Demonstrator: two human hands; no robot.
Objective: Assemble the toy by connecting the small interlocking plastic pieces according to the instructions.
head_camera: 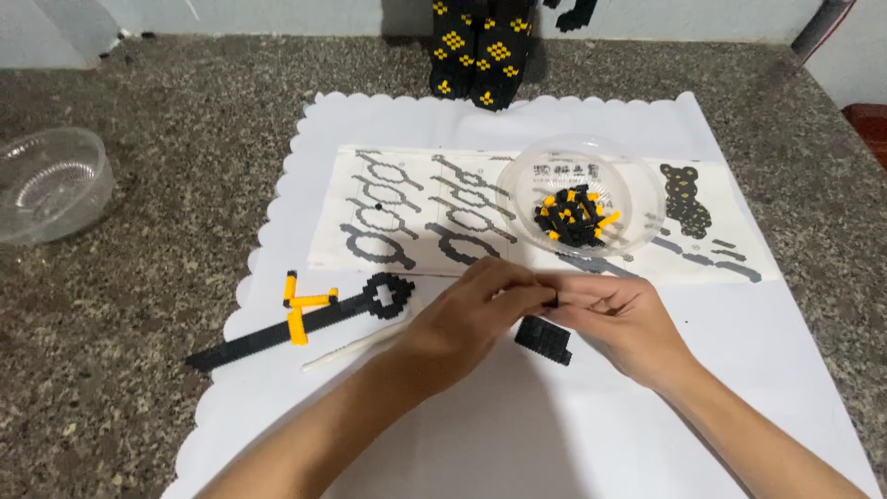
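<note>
Left of our hands lay the black-and-yellow sword (305, 323). Our left hand (471, 314) and right hand (614, 314) pinched one small black brick piece (551, 301) together above the black block assembly (543, 339); seating it seemingly demanded careful stud alignment.

— Pinched between fingertips: tiny black brick (551, 301), mostly hidden, held just above white sheet
— And below?
— Small black brick assembly (543, 339), flat on white sheet, angled, just beneath that pinched piece
</note>
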